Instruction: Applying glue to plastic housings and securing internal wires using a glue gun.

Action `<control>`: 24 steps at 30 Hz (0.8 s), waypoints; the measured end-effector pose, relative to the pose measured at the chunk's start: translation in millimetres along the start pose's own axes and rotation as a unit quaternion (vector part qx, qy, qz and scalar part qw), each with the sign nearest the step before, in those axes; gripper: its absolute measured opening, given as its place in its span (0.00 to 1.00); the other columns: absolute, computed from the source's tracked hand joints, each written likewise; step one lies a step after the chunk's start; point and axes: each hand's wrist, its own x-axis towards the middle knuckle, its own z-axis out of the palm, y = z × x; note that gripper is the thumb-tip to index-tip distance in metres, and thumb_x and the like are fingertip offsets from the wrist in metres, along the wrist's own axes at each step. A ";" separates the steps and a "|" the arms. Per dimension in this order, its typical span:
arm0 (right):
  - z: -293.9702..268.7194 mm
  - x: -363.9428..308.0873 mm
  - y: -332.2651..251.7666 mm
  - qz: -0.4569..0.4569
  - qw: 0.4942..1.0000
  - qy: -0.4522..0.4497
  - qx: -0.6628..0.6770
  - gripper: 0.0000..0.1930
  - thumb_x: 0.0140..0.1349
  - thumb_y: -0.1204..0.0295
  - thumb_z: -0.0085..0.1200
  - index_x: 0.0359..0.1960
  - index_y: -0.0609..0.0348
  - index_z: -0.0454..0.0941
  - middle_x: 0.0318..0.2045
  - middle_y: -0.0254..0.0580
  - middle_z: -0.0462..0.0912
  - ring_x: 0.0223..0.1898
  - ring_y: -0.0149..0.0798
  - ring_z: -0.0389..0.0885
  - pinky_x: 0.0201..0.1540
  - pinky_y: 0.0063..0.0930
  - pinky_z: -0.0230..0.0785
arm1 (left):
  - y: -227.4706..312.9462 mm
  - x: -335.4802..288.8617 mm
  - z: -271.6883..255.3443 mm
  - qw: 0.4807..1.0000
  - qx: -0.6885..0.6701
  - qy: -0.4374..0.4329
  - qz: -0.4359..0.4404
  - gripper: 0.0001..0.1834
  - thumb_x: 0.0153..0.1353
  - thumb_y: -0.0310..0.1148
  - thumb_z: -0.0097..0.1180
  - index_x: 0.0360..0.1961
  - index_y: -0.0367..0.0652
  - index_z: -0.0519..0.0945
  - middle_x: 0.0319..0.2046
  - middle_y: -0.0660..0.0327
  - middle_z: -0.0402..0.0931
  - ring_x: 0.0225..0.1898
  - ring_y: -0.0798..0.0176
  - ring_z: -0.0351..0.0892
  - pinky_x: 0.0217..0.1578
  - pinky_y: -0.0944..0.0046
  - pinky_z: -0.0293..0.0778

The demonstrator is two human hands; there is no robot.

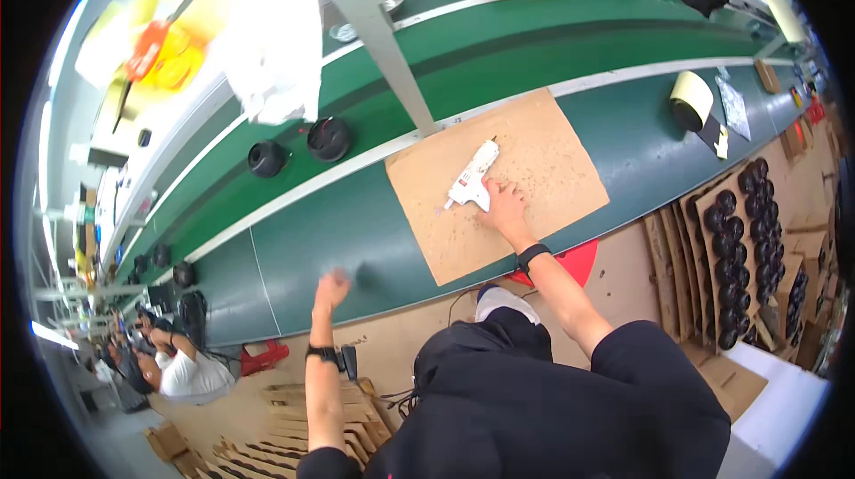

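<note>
A white hot glue gun (pixel 474 174) lies slantwise over a brown cardboard sheet (pixel 557 154) spread on the dark green workbench (pixel 312 247). My right hand (pixel 507 208) is closed round its handle, which the fingers partly hide. Further left, my left hand (pixel 332 288) is over the bench's near edge, away from the glue gun. Motion blurs its fingers, so I cannot make out their pose or anything in them.
Behind the bench runs a green conveyor belt (pixel 499 43) with black round parts (pixel 328 139) on it. A metal post (pixel 383 43) rises behind the cardboard. A yellowish roll (pixel 691 101) stands right. Racks of black parts (pixel 732 256) are at right. People (pixel 191 372) sit far left.
</note>
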 end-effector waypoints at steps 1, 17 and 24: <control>4.1 1.0 0.5 0.006 0.999 0.031 -0.007 0.43 0.42 0.56 0.70 0.59 0.48 0.58 0.51 0.61 0.67 0.49 0.64 0.74 0.44 0.60 0.72 | 19.5 38.9 -13.7 1.000 -0.009 -0.015 0.001 0.26 0.54 0.40 0.60 0.52 0.36 0.78 0.39 0.47 0.84 0.45 0.43 0.83 0.47 0.51 0.78; 1.4 8.5 9.0 0.057 0.995 0.036 -0.070 0.37 0.42 0.64 0.67 0.57 0.35 0.63 0.45 0.53 0.71 0.45 0.59 0.77 0.44 0.56 0.69 | 185.8 276.3 -100.6 0.975 -0.138 0.136 0.108 0.68 0.28 0.48 0.81 0.67 0.28 0.55 0.61 0.38 0.64 0.64 0.42 0.65 0.63 0.54 0.65; -2.7 -20.1 36.4 -0.010 0.970 0.114 0.214 0.27 0.47 0.71 0.60 0.54 0.50 0.72 0.41 0.47 0.80 0.44 0.46 0.81 0.45 0.41 0.72 | 152.2 68.8 -42.6 0.986 -0.048 0.047 0.152 0.68 0.33 0.44 0.79 0.72 0.41 0.48 0.67 0.41 0.52 0.66 0.37 0.58 0.62 0.46 0.66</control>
